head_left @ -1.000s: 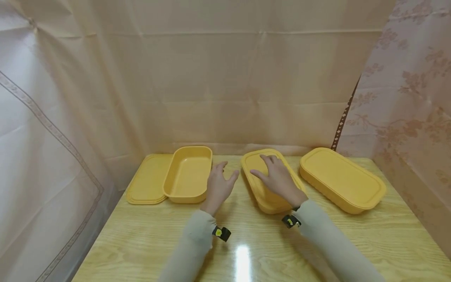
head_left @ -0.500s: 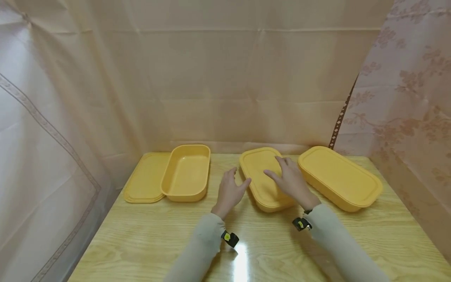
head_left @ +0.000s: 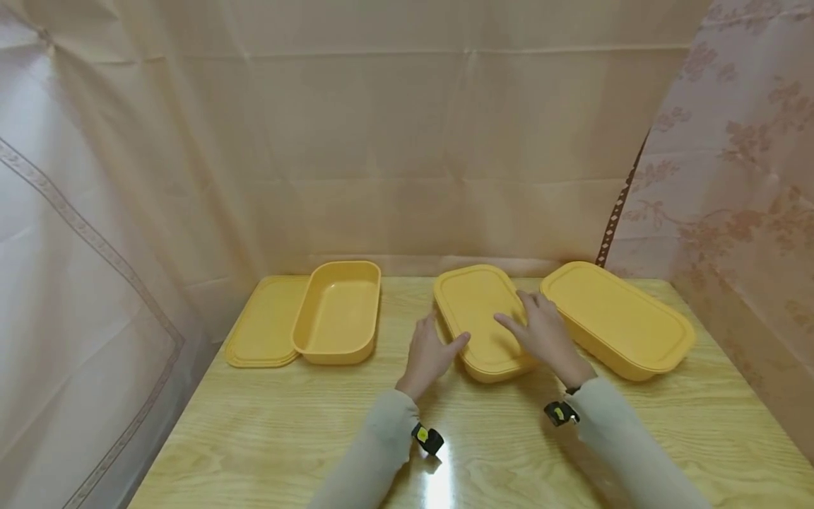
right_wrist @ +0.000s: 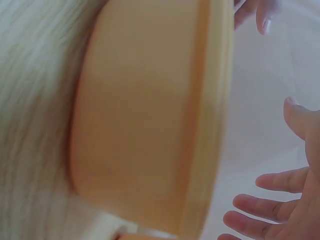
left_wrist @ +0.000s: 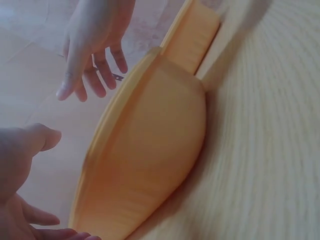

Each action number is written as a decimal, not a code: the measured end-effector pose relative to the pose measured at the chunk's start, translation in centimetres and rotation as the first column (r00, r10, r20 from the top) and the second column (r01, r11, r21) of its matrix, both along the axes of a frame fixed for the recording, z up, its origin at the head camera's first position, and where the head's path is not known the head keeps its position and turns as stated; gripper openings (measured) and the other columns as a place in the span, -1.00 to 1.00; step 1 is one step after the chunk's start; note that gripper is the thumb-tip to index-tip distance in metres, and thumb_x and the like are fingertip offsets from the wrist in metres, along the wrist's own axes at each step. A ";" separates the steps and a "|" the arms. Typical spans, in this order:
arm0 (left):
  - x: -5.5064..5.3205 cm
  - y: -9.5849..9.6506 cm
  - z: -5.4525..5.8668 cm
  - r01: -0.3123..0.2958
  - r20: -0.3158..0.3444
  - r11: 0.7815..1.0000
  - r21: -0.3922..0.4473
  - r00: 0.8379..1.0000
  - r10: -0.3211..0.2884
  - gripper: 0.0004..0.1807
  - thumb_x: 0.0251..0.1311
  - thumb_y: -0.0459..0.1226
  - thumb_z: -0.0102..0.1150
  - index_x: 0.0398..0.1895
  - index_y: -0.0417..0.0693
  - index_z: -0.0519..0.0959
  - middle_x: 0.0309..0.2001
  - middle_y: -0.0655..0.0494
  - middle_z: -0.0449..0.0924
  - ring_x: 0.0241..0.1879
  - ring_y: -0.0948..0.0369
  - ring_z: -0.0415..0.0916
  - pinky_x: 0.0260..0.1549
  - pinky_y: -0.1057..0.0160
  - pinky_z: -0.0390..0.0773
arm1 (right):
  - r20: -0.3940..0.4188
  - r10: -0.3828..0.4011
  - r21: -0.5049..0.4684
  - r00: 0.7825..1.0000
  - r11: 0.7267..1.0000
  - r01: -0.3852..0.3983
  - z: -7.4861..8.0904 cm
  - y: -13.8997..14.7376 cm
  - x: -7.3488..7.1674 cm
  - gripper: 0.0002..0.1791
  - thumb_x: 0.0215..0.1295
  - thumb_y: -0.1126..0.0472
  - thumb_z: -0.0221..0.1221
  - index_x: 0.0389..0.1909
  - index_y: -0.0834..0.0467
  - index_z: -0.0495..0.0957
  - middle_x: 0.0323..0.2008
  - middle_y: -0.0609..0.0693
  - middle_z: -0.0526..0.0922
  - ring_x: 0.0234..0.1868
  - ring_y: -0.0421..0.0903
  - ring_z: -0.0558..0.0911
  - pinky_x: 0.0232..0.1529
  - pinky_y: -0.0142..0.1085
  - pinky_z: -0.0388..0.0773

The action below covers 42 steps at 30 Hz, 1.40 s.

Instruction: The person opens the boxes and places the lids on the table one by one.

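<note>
In the head view a yellow lidded food container (head_left: 478,311) lies at mid-table, slightly slanted. My left hand (head_left: 429,357) is at its left side, thumb spread toward the near left corner of the lid. Over its right edge is my right hand (head_left: 547,336), fingers spread. The left wrist view shows the container's side wall (left_wrist: 150,140) close by, the left fingers (left_wrist: 37,215) at the lid edge and the thumb apart from it. In the right wrist view the right fingers (right_wrist: 270,205) are extended beside the lid's rim (right_wrist: 212,120), and neither hand grips anything.
An open yellow container (head_left: 340,311) stands at the left, overlapping a flat yellow lid (head_left: 263,325). At the right a second lidded container (head_left: 617,318) sits diagonally. Beige curtains (head_left: 407,141) hang behind the wooden table (head_left: 267,438).
Both hands have moved right and slightly nearer. The left has come from beside the open container to the middle one; the right has shifted from over the lid's middle to its right edge.
</note>
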<state>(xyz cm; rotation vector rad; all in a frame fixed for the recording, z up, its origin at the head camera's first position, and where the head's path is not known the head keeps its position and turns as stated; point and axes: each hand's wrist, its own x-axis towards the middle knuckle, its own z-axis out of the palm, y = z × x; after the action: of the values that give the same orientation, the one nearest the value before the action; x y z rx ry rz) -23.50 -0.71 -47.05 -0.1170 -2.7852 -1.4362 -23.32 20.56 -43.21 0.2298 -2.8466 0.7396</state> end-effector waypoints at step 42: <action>0.5 1.7 -1.9 0.060 0.131 0.983 0.175 0.988 -0.084 -0.14 0.12 0.13 0.29 0.37 -0.13 0.26 0.28 -0.10 0.42 0.29 -0.03 0.38 0.28 -0.01 0.39 | 0.223 -0.063 -0.120 0.973 0.989 0.092 -3.4 3.9 0.5 -0.02 0.40 -0.30 -0.05 0.46 0.43 -0.03 0.37 0.54 0.11 0.31 0.49 0.23 0.24 0.33 0.25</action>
<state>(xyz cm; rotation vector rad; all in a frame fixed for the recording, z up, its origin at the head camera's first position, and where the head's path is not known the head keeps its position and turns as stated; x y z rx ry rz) -23.03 1.04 -48.94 -0.1233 -2.7731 -1.7582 -22.87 24.42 -46.58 0.0178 -2.9743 0.9854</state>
